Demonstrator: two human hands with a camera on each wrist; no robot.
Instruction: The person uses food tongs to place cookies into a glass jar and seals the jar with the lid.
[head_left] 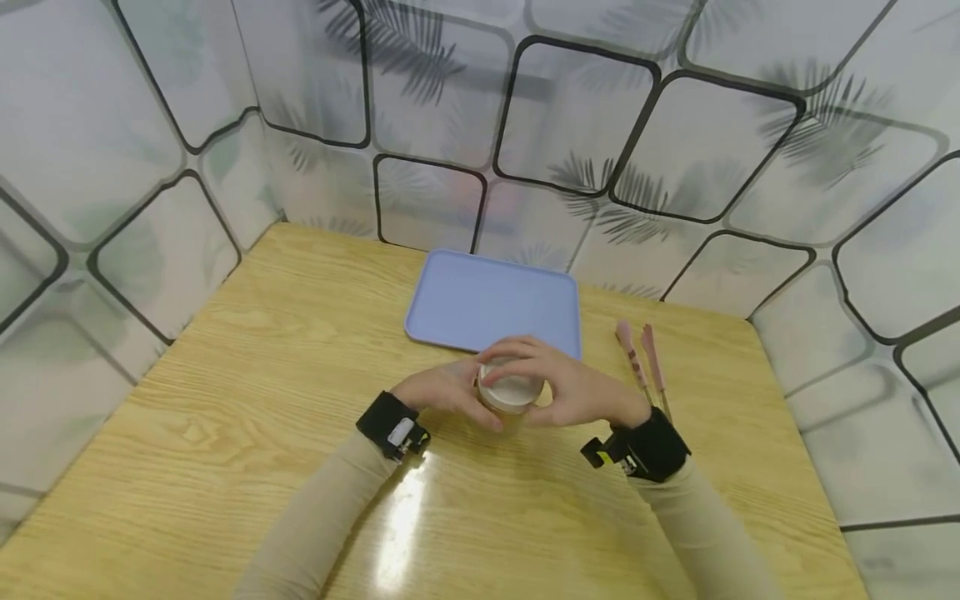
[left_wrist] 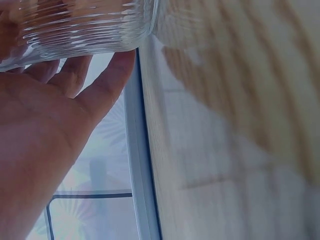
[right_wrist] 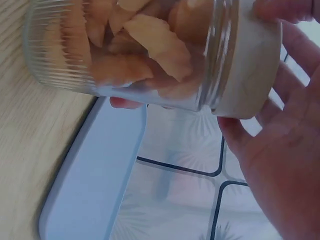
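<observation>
A clear ribbed glass jar (right_wrist: 130,55) with a pale lid (right_wrist: 250,60) stands on the wooden table, close in front of the blue tray (head_left: 495,296). Inside it are several orange-brown pieces, perhaps crisps or dried slices. My left hand (head_left: 446,390) holds the jar's body from the left; its fingers pass behind the glass in the left wrist view. From the right, my right hand (head_left: 577,387) grips the lid round its rim, thumb and fingers on opposite sides. The lid sits on the jar's mouth. Part of the jar is hidden by both hands in the head view.
Two pink-handled utensils (head_left: 651,350) lie to the right of the tray, their thin metal ends partly hidden behind the right wrist. A patterned curtain (head_left: 442,125) borders the table (head_left: 225,358) at the back and sides. Light glares off the tabletop near the left forearm.
</observation>
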